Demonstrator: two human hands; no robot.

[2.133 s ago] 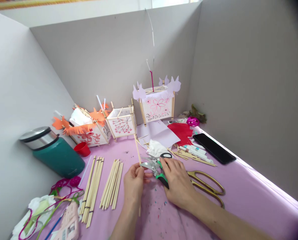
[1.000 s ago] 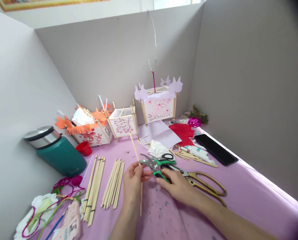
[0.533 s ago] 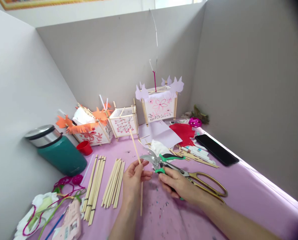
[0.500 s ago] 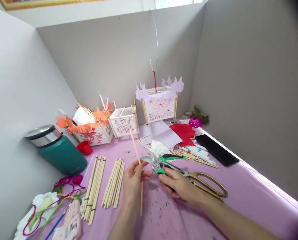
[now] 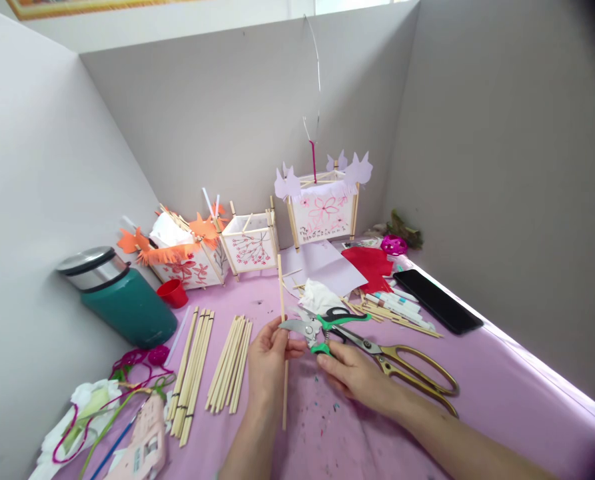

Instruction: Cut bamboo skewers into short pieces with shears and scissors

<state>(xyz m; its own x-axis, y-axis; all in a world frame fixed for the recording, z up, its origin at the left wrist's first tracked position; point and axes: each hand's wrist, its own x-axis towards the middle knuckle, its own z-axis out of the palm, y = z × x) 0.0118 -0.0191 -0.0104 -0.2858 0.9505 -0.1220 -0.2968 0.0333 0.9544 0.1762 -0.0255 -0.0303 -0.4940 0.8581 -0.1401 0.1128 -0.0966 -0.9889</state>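
Note:
Near the middle of the purple table, my left hand [image 5: 271,357] pinches a thin wooden stick [image 5: 282,293] that stands nearly vertical in the view. My right hand [image 5: 350,373] is closed around the lower green handle of the pruning shears [image 5: 322,327]. Their blades are apart, with the tips beside the stick at my left fingertips. Behind the shears lie large gold-handled scissors [image 5: 412,367]. To the left of my left hand are a loose group of sticks [image 5: 230,363] and banded stick bundles [image 5: 192,373].
Three paper lanterns stand at the back: orange-trimmed [image 5: 190,267], plain [image 5: 251,250] and purple-trimmed [image 5: 324,217]. A teal bottle [image 5: 127,307], red cup [image 5: 172,293] and pink glue gun [image 5: 144,447] are left. Right lie a black phone [image 5: 438,301], markers [image 5: 400,310] and red paper [image 5: 370,267].
The stick in my left hand has turned more upright, its top moving right. The shears' blades have come closer to the stick. The whole view has shifted slightly.

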